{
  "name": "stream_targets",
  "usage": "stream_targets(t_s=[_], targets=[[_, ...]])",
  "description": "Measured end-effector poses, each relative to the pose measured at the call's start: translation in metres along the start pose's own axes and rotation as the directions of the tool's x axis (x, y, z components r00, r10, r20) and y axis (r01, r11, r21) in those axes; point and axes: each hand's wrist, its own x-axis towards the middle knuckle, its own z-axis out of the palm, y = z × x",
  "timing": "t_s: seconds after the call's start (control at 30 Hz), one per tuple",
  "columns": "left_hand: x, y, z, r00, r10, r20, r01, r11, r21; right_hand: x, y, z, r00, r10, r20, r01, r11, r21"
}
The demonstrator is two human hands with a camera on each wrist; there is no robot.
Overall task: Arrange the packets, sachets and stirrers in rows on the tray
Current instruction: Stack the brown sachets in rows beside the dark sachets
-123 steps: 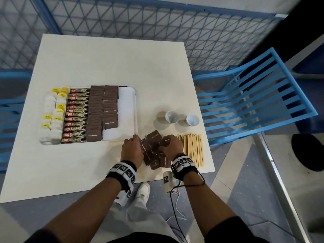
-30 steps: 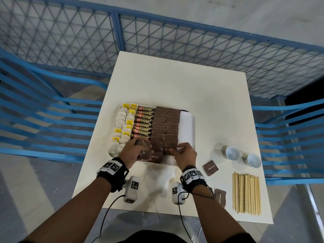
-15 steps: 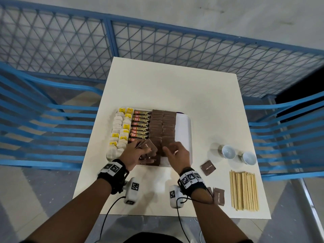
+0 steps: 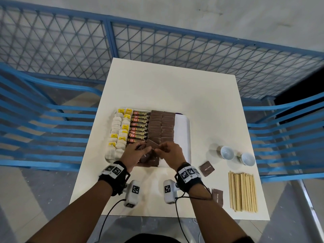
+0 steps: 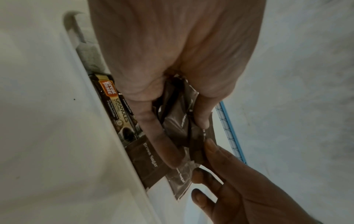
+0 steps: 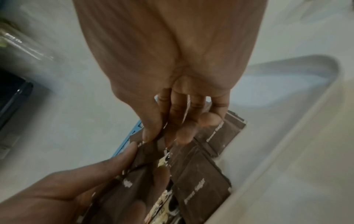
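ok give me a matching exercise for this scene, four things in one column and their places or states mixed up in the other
Things:
1. wooden stirrers
2. coffee granule sticks
3. two white cups
4. bunch of brown sugar sachets

Places or states:
A. held in the left hand, over the tray's near end
B. empty, standing on the table right of the tray
C. lying in a row on the tray, next to the tea bags
D. bundled on the table near its right front corner

Pairs: 1-D, 2-C, 3-B, 4-A
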Motion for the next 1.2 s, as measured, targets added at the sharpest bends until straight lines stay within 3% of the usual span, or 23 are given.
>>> stream_targets(t_s=[0.13,0.2,0.4,0.73,1.2], targets=[[0.005,0.001,-0.003,0.997,-0.076,-0.017,0.075,0.996,-0.050,0.001,0.010,-0.018,0.991,0.033,-0.126,-0.031,0.999,0.017],[0.005,0.002,-0.006,0.993,-0.116,0.005,0.116,0.987,-0.110,-0.004,0.019,-0.028,0.983,0.044,-0.180,-0.055,0.997,-0.055],[0.006,-0.005,-0.013,0.996,-0.091,0.020,0.093,0.988,-0.125,-0.008,0.037,-0.021,0.984,0.121,-0.127,-0.146,0.968,-0.204],[0.007,-0.007,-0.016,0.996,-0.084,0.030,0.087,0.988,-0.124,-0.010,0.038,-0.011,0.946,0.215,-0.243,-0.242,0.966,-0.088],[0.005,-0.004,-0.014,0.997,-0.067,0.038,0.070,0.993,-0.094,-0.012,0.036,-0.008,0.936,0.247,-0.249,-0.273,0.959,-0.075]])
